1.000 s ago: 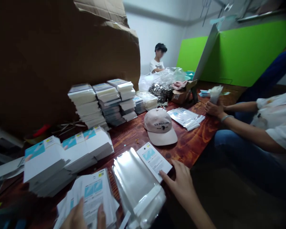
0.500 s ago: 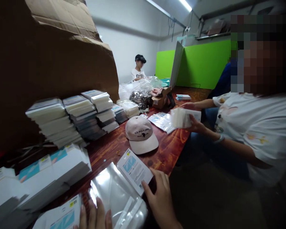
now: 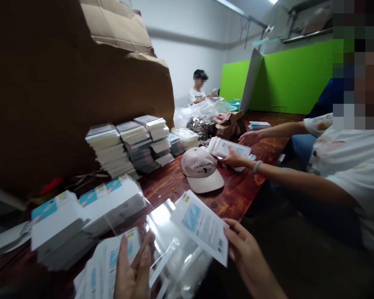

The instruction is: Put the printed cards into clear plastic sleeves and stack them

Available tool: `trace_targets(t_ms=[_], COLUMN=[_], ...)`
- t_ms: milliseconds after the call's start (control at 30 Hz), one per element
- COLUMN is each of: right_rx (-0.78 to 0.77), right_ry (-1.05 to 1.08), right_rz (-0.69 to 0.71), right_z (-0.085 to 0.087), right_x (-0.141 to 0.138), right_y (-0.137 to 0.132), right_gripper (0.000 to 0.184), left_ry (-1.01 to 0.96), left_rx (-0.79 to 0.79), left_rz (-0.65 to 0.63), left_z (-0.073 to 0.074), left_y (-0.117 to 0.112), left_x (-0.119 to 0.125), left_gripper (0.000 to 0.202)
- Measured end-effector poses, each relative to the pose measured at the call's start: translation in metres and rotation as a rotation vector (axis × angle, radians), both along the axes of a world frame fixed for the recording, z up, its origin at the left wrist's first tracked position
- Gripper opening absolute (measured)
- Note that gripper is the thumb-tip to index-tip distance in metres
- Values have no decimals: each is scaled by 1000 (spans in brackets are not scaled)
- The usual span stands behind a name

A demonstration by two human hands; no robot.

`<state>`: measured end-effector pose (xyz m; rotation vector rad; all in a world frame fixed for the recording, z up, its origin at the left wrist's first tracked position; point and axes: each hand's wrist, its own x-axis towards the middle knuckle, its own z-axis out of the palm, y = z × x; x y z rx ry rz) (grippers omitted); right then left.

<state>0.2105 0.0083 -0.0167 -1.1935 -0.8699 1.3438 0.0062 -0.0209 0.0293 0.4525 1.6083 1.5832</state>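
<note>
My right hand (image 3: 249,253) pinches the right edge of a white printed card (image 3: 202,226) with a blue picture and a yellow mark. The card is tilted above a stack of clear plastic bags (image 3: 165,218). At the left edge of these bags is my left hand (image 3: 135,265), fingers bent together on the top bag's edge; its exact grip is partly hidden. Fanned printed cards (image 3: 96,265) lie beneath and beside the left hand. I cannot tell whether the held card's lower end touches the bag.
Behind the bags sits a pale cap (image 3: 201,168). Packed card stacks (image 3: 59,224) stand at left, with tall piles of bagged cards (image 3: 107,145) beyond. A co-worker's hands (image 3: 233,158) hold cards at right. Another person (image 3: 198,89) is at the far end. Cardboard (image 3: 127,91) rises on the left.
My right hand has lifted the card off the table and brought it over the bags. My left hand's fingers have drawn together at the bag edge. The view has swung left.
</note>
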Motion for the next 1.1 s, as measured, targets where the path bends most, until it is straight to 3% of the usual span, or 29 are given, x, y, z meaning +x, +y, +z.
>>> trace_targets(t_ms=[100, 167, 300, 567, 767, 900, 1000, 1100], right_rx=[-177, -230, -251, -140, -135, -135, -163, -140], right_ry=[187, 189, 85, -26, 57, 139, 85, 34], right_rz=[288, 363, 280, 18, 97, 329, 423, 387], right_z=[4, 5, 5, 3, 2, -9, -13, -9], right_x=[10, 11, 2, -33, -38, -30, -27, -29], right_y=[-12, -16, -12, -11, -24, -30, -34, -35], right_gripper=[24, 24, 31, 39, 39, 29, 29, 28], left_ry=[-224, -335, -512, -654, -581, -485, -436, -330], left_rx=[2, 8, 84, 155, 147, 151, 131, 111], left_rz=[2, -7, 42, 49, 96, 114, 102, 13], left_z=[8, 12, 13, -10, -4, 2, -3, -14], left_y=[-5, -7, -9, -19, -21, -20, -24, -32], left_x=[1, 3, 5, 22, 8, -11, -10, 2], left_gripper=[66, 49, 28, 31, 41, 44, 44, 41])
